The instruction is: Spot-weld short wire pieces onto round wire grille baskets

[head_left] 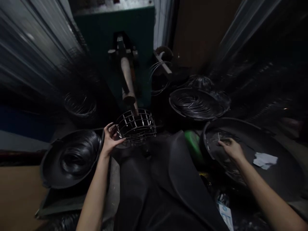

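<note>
The left hand [110, 139] curls, the right hand [231, 150] reaches forward.

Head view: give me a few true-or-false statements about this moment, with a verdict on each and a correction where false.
1. The left hand grips a wire cage. True.
2. The right hand also holds the cage. False: it reaches into a dark round tray among short wire pieces.
3. A second round tray beside the left hand holds coiled black wire. True.
4. A wooden rod lies in that second tray. False: the wooden rod stands on a metal fixture beyond the cage.
</note>
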{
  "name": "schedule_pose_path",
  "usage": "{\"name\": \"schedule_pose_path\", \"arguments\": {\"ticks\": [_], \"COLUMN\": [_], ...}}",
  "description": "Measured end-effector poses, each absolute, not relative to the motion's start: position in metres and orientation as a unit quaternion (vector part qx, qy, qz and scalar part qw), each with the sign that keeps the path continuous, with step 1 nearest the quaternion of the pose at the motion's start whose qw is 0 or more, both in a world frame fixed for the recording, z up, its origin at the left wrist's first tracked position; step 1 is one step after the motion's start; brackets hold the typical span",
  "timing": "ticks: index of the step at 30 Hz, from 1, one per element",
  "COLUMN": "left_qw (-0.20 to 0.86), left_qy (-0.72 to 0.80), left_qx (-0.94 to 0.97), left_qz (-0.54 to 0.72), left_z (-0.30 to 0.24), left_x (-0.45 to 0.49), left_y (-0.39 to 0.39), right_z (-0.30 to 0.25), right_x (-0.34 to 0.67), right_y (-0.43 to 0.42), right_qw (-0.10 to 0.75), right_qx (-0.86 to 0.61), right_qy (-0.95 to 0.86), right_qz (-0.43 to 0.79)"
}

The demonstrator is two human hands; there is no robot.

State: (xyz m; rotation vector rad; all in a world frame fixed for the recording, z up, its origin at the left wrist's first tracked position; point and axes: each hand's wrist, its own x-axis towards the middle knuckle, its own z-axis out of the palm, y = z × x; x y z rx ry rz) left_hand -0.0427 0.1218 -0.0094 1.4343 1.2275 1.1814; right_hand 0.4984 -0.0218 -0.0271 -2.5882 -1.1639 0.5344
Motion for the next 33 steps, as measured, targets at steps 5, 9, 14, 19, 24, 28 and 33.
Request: {"name": "schedule_pose_path", "arguments": {"ticks": [5, 9, 14, 19, 24, 28, 33], "left_qw": [0.283, 0.191, 0.169, 0.186, 0.219, 0.221, 0.212], "left_qy": [0.452, 0.458, 0.459, 0.465, 0.481, 0.48, 0.484], "left_qx": [0.725, 0.808, 0.83, 0.817, 0.792, 0.789, 0.786], "left_qz": [0.436, 0.318, 0.267, 0.286, 0.307, 0.314, 0.321], "left_z": [0.024, 0.046, 0.058, 0.054, 0.05, 0.052, 0.056], "left_x": [-0.007, 0.022, 0.03, 0.02, 0.018, 0.02, 0.021], "left_y": [0.094, 0.089, 0.082, 0.079, 0.083, 0.094, 0.109], "right_z": [0.055, 0.097, 0.08, 0.061, 0.063, 0.073, 0.082], "right_x": [0.393, 0.305, 0.26, 0.247, 0.244, 0.246, 0.244], "right_y": [-0.002, 0.031, 0.061, 0.053, 0.053, 0.068, 0.083], "right_qw": [0.397, 0.268, 0.23, 0.134, 0.08, 0.069, 0.047], "right_qx": [-0.713, -0.573, -0.559, -0.484, -0.429, -0.427, -0.438], "right_qy": [-0.402, -0.502, -0.691, -0.862, -0.899, -0.9, -0.896], "right_qz": [0.414, 0.59, 0.395, 0.076, -0.033, -0.053, -0.059]}}
